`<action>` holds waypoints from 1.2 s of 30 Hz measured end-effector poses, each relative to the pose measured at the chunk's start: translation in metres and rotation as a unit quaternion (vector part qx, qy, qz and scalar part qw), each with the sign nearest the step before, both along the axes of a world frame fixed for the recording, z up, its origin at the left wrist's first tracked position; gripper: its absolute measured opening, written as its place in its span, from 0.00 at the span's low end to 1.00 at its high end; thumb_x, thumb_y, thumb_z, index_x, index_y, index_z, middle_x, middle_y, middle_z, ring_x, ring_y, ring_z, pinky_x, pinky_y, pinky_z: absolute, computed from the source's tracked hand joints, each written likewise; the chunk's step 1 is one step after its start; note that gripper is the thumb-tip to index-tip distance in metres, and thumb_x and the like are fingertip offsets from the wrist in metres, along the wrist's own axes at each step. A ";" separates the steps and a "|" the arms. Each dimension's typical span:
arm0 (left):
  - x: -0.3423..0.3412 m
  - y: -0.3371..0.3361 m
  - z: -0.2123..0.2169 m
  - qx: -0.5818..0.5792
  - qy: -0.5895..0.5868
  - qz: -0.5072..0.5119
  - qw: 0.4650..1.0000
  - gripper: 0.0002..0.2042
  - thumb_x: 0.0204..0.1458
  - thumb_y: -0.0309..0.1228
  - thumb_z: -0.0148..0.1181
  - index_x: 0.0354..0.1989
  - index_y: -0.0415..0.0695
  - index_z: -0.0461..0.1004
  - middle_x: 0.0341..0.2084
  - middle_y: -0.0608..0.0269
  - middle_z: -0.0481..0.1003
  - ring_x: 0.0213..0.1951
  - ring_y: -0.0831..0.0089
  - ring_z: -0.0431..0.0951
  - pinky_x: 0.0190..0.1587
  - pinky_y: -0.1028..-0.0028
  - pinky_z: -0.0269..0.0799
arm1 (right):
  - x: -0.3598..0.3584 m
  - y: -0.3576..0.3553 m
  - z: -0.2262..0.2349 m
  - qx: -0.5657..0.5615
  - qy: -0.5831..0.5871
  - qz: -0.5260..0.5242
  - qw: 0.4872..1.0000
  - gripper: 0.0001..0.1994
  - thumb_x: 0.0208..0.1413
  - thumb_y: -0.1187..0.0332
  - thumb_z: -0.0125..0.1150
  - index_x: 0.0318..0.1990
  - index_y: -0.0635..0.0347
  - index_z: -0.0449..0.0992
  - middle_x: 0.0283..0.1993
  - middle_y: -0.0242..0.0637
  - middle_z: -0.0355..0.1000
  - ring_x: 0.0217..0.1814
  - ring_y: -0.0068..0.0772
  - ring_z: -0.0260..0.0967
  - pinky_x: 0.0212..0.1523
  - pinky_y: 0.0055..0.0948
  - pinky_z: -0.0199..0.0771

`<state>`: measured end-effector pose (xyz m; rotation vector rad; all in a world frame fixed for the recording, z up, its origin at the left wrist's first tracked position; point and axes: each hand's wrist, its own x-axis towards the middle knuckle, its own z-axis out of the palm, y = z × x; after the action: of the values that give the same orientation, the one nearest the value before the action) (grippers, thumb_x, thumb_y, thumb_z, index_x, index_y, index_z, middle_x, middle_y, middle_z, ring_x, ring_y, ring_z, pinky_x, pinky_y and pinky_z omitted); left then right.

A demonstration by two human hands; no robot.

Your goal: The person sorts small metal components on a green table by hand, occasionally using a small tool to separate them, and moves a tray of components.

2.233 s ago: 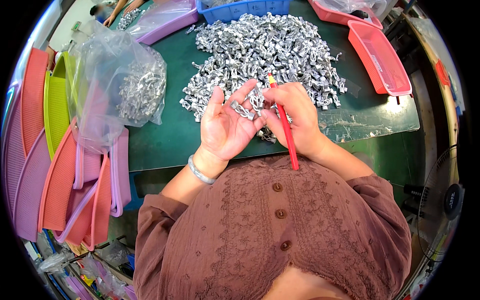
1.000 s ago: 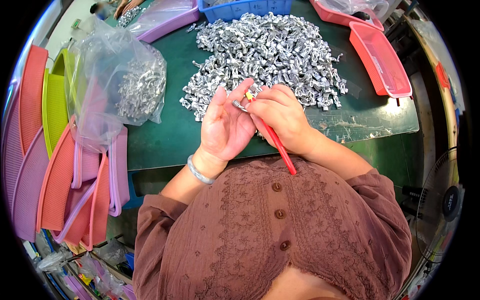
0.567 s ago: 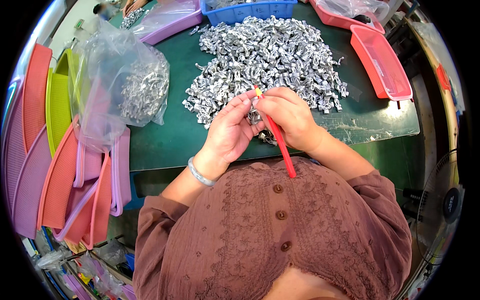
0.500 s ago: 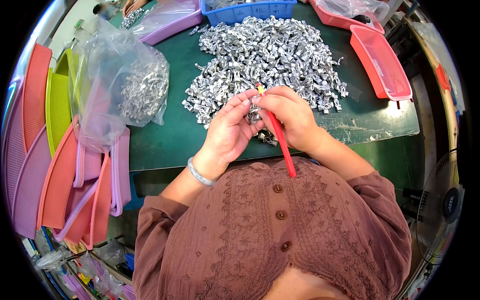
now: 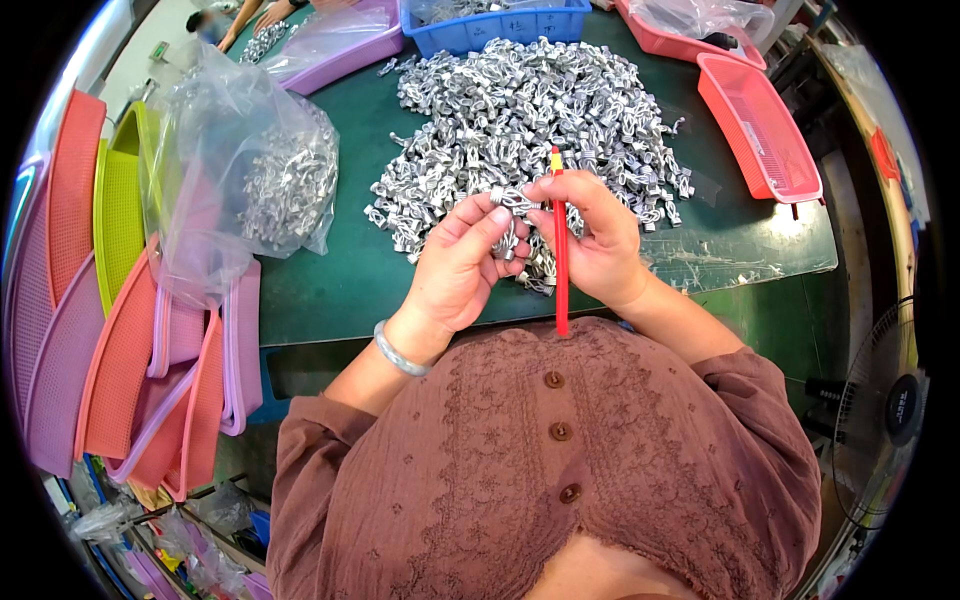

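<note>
Over the near edge of the pile, my left hand pinches a small silver cable part with looped ends. Another such part hangs by its fingers. My right hand is closed round a long red stick-like tool with a yellow band near its dark tip. The tool stands nearly upright, and the right fingertips touch the end of the pinched part. Beyond both hands spreads a big heap of the same silver looped parts on the green table.
A clear plastic bag of silver parts stands at the left, beside stacked pink, purple and lime baskets. At the back are a blue bin and a purple tray. A pink basket lies right. Another person's hands work far left.
The red tool has swung from slanted to nearly upright as my right hand turned. The silver part between my fingers now shows plainly. My left hand has barely moved.
</note>
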<state>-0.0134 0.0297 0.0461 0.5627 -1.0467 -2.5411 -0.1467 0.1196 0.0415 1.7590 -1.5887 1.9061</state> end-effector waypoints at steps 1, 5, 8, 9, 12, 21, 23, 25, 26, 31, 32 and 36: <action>-0.003 0.004 0.006 -0.005 -0.017 0.028 0.999 0.05 0.53 0.29 0.53 0.36 0.45 0.67 0.26 0.69 0.70 0.24 0.81 0.70 0.26 0.81 0.68 | 0.001 0.000 -0.002 -0.002 -0.001 -0.002 1.000 0.14 0.38 0.83 0.60 0.36 0.60 0.70 0.31 0.37 0.70 0.32 0.36 0.69 0.31 0.27 0.69; -0.004 0.000 0.000 -0.060 -0.010 0.044 0.997 0.04 0.52 0.28 0.53 0.34 0.44 0.68 0.24 0.69 0.70 0.22 0.83 0.69 0.23 0.83 0.64 | 0.004 0.002 -0.004 0.004 0.013 -0.001 1.000 0.15 0.38 0.83 0.61 0.36 0.60 0.70 0.32 0.38 0.70 0.32 0.36 0.69 0.31 0.27 0.69; -0.005 0.002 -0.002 -0.098 -0.020 0.065 0.993 0.03 0.52 0.27 0.53 0.33 0.43 0.69 0.22 0.70 0.70 0.21 0.84 0.67 0.21 0.84 0.62 | 0.003 0.003 -0.003 0.017 0.023 0.013 1.000 0.13 0.39 0.81 0.61 0.36 0.61 0.70 0.33 0.39 0.70 0.33 0.36 0.69 0.33 0.28 0.69; -0.005 0.001 -0.003 -0.114 -0.019 0.068 0.991 0.03 0.52 0.27 0.53 0.33 0.43 0.69 0.21 0.70 0.70 0.21 0.84 0.67 0.20 0.84 0.62 | 0.004 0.004 -0.002 0.020 -0.001 0.017 1.000 0.13 0.41 0.80 0.60 0.37 0.61 0.70 0.33 0.39 0.70 0.33 0.36 0.69 0.33 0.28 0.69; -0.004 0.003 -0.002 -0.146 -0.032 0.084 0.985 0.02 0.52 0.27 0.53 0.32 0.43 0.69 0.21 0.70 0.70 0.20 0.85 0.66 0.19 0.85 0.61 | 0.005 0.007 0.002 0.023 -0.042 0.032 0.998 0.11 0.45 0.77 0.59 0.39 0.61 0.71 0.34 0.39 0.70 0.34 0.35 0.68 0.35 0.27 0.68; -0.003 0.003 0.001 -0.162 -0.043 0.115 0.979 0.03 0.52 0.28 0.54 0.32 0.44 0.69 0.20 0.72 0.69 0.19 0.87 0.65 0.19 0.86 0.60 | 0.006 0.013 0.006 0.051 -0.027 0.045 0.997 0.12 0.46 0.76 0.58 0.41 0.63 0.73 0.36 0.41 0.71 0.34 0.35 0.69 0.34 0.25 0.70; -0.003 0.003 0.001 -0.160 -0.048 0.115 0.979 0.03 0.52 0.28 0.54 0.32 0.44 0.69 0.20 0.72 0.69 0.19 0.87 0.65 0.19 0.87 0.60 | 0.007 0.013 0.005 0.055 -0.027 0.039 0.997 0.11 0.45 0.77 0.58 0.40 0.63 0.73 0.36 0.41 0.71 0.33 0.36 0.70 0.34 0.26 0.70; -0.003 0.003 0.002 -0.161 -0.055 0.114 0.979 0.03 0.52 0.28 0.54 0.32 0.44 0.69 0.20 0.72 0.69 0.19 0.87 0.66 0.19 0.87 0.60 | 0.007 0.013 0.005 0.060 -0.026 0.035 0.997 0.11 0.44 0.78 0.58 0.38 0.63 0.73 0.35 0.41 0.71 0.33 0.37 0.70 0.34 0.26 0.70; -0.003 0.003 0.001 -0.164 -0.054 0.114 0.978 0.03 0.52 0.28 0.53 0.32 0.44 0.69 0.20 0.72 0.69 0.19 0.87 0.66 0.19 0.87 0.60 | 0.007 0.013 0.006 0.062 -0.025 0.034 0.997 0.10 0.44 0.78 0.58 0.37 0.63 0.73 0.35 0.41 0.72 0.33 0.37 0.70 0.33 0.27 0.70; -0.003 0.004 0.002 -0.176 -0.059 0.117 0.976 0.02 0.52 0.27 0.52 0.30 0.44 0.68 0.20 0.69 0.69 0.18 0.83 0.66 0.19 0.84 0.59 | 0.004 0.011 0.004 0.055 0.021 0.040 0.997 0.09 0.44 0.79 0.57 0.36 0.64 0.73 0.35 0.42 0.71 0.34 0.36 0.70 0.34 0.27 0.71; -0.003 0.004 0.003 -0.176 -0.061 0.117 0.975 0.02 0.52 0.27 0.52 0.30 0.44 0.69 0.20 0.69 0.69 0.18 0.83 0.66 0.19 0.84 0.59 | 0.003 0.012 0.005 0.064 0.022 0.044 0.997 0.10 0.45 0.79 0.56 0.37 0.65 0.73 0.36 0.43 0.71 0.36 0.36 0.70 0.36 0.27 0.71; -0.003 0.004 0.001 -0.181 -0.058 0.117 0.975 0.02 0.52 0.28 0.53 0.30 0.44 0.69 0.20 0.71 0.69 0.18 0.86 0.65 0.18 0.86 0.59 | 0.005 0.009 0.003 0.037 0.016 0.027 0.999 0.09 0.42 0.79 0.59 0.35 0.63 0.73 0.34 0.41 0.72 0.33 0.36 0.71 0.33 0.26 0.71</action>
<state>-0.0164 0.0332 0.0474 0.6894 -1.3589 -2.0701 -0.1415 0.1290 0.0443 1.8702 -1.6365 1.8549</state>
